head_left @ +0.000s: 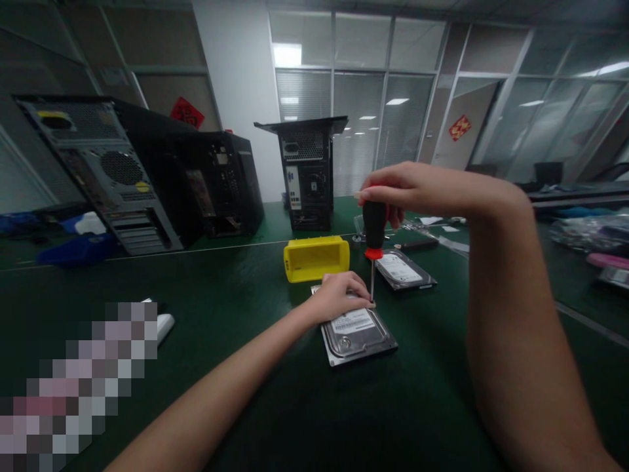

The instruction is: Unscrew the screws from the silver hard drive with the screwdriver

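HDD smooth metal w/ paper label, bin smooth plastic.

One sign reads clearly: 福, on the red diamond on the left door. The right door has another red diamond with gold marks—these cannot be made out. White labels with dark print sit on the front drive and the rear drive—both too small and blurred to read. The yellow bin bears small, illegible dark marks.
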The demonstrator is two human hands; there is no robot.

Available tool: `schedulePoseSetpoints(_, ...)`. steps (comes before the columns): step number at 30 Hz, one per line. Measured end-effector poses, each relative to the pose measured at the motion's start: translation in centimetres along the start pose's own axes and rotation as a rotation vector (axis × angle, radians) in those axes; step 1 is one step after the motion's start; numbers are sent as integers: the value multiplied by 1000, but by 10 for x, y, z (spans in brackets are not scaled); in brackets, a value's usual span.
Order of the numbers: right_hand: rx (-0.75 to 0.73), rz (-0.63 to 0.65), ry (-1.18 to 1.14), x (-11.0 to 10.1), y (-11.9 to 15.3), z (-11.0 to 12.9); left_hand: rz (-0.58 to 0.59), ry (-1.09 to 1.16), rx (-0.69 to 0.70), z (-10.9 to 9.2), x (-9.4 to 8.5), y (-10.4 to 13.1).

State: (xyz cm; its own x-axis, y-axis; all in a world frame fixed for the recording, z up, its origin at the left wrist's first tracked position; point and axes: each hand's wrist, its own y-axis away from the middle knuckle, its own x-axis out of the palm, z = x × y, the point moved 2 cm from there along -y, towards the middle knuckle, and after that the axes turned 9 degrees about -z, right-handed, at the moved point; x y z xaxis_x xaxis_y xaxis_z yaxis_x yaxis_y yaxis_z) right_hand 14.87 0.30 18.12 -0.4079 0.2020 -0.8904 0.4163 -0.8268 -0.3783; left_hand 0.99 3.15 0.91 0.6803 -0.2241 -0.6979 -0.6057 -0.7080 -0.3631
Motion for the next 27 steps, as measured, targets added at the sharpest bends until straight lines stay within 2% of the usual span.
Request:
schedulePoseSetpoints(8, -42, -2, 13, 3, -4, 1, 120, 107, -35, 3, -5, -5)
schedulePoseSetpoints(13, -29, 0, -3, 5, -2, 6, 235, 329, -121, 2, -13, -6)
schedulePoseSetpoints(18, 27, 53, -69, 5, 1, 7, 214, 466, -238, 5, -8, -3)
schedulePoseSetpoints(27, -8, 53, -12, 3, -2, 0, 181, 315, -258, 11, 1, -1)
